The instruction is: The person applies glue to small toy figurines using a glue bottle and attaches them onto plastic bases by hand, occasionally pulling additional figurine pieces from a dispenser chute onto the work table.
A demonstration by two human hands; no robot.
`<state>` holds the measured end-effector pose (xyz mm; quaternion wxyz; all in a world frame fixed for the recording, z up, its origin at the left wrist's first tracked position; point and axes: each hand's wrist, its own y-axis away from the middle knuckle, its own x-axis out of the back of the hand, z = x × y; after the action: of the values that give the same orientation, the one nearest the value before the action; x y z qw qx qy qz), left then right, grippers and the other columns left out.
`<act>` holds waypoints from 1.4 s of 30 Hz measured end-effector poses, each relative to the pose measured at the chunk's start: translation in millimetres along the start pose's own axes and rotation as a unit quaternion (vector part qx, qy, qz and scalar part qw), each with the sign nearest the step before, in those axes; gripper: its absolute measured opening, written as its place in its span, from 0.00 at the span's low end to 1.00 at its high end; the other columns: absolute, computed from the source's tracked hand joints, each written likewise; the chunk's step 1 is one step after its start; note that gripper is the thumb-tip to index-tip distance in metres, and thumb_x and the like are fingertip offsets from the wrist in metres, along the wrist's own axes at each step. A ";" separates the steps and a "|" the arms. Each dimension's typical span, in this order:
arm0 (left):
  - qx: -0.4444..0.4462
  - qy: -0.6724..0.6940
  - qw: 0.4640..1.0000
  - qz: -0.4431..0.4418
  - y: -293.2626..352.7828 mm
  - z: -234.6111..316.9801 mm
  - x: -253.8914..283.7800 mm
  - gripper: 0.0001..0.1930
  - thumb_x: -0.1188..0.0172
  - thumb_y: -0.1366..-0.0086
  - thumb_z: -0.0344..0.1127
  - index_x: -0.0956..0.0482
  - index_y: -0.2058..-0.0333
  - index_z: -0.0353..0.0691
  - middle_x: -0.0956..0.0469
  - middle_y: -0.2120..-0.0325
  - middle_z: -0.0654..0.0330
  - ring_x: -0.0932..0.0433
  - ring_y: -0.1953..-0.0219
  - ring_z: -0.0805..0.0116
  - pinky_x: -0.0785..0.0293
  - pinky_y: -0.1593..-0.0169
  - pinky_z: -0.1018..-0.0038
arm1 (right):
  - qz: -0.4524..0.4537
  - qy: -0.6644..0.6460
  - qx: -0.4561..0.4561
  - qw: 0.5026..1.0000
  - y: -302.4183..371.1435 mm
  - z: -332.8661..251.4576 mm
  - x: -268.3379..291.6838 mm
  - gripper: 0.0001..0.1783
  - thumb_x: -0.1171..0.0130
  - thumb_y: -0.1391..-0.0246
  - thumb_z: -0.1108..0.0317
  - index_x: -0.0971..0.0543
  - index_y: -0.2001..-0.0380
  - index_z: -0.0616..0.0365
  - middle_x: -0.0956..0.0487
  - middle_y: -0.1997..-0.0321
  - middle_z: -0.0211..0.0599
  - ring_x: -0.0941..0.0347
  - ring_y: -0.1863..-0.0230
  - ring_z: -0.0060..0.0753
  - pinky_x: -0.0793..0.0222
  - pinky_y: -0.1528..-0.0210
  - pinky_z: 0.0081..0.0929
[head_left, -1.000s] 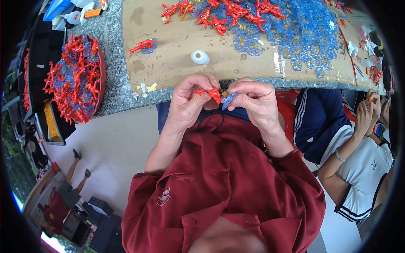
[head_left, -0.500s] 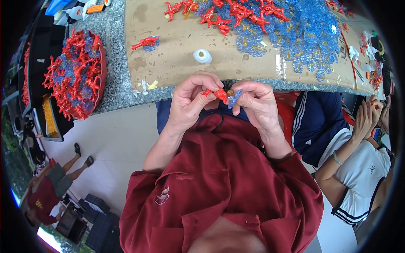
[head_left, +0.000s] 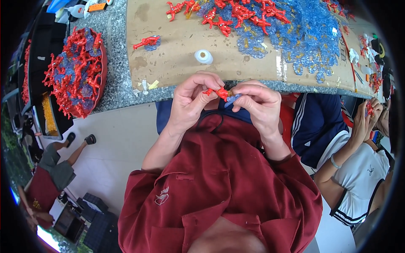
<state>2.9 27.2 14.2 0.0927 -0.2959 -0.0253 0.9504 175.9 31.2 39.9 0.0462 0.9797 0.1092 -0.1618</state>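
My left hand (head_left: 190,98) pinches a small red plastic figure (head_left: 220,92) between thumb and fingertips, just off the table's near edge. In my right hand (head_left: 260,105) a translucent blue plastic base (head_left: 232,100) is gripped by thumb and forefinger. Base and figure meet between the two hands, with a bit of clear amber plastic showing at the join. Whether they are fixed together I cannot tell. Beyond my hands, a white round bottle or cap (head_left: 203,57) stands on the cardboard. One red figure (head_left: 146,42) lies there on a blue base.
A heap of blue bases (head_left: 308,38) and red figures (head_left: 242,14) covers the cardboard's far right. On the left, a red basin (head_left: 102,78) is piled with figures on bases. Beside it is a tray of amber pieces (head_left: 49,116). A co-worker (head_left: 358,168) sits at right, another person (head_left: 46,181) is at far left.
My right hand has turned slightly, tilting the blue base flatter against the red figure. My left hand has hardly moved. The person at far left has shifted nearer.
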 end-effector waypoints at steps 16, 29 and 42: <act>-0.045 0.118 0.989 -0.074 -2.7 -14.8 7.6 0.07 0.37 0.46 0.29 0.26 0.69 0.39 0.26 0.63 0.58 0.27 0.58 0.61 0.27 0.58 0.67 | -0.013 0.289 0.296 0.910 1.5 -7.9 -17.8 0.12 0.32 0.67 0.75 0.21 0.73 0.64 0.23 0.72 0.40 0.25 0.72 0.36 0.28 0.71 0.27; -0.093 -0.037 0.985 -0.141 -10.1 -2.8 16.0 0.06 0.41 0.50 0.19 0.23 0.74 0.37 0.22 0.71 0.55 0.25 0.63 0.57 0.26 0.63 0.68 | -0.036 0.280 0.309 0.908 3.6 -1.4 -13.8 0.13 0.33 0.67 0.75 0.22 0.73 0.64 0.24 0.74 0.41 0.26 0.74 0.39 0.30 0.73 0.27; -0.079 -0.132 0.983 -0.098 -3.4 22.6 30.5 0.08 0.40 0.51 0.19 0.23 0.71 0.36 0.22 0.72 0.55 0.25 0.65 0.62 0.26 0.64 0.73 | -0.087 0.237 0.231 0.940 -9.2 3.4 -18.7 0.16 0.32 0.67 0.75 0.22 0.69 0.64 0.23 0.68 0.42 0.25 0.70 0.36 0.29 0.69 0.26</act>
<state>-34.0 36.5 16.2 0.1571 -0.1709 -0.1412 0.9624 155.5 36.0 42.3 -0.2231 0.9600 0.1615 0.0506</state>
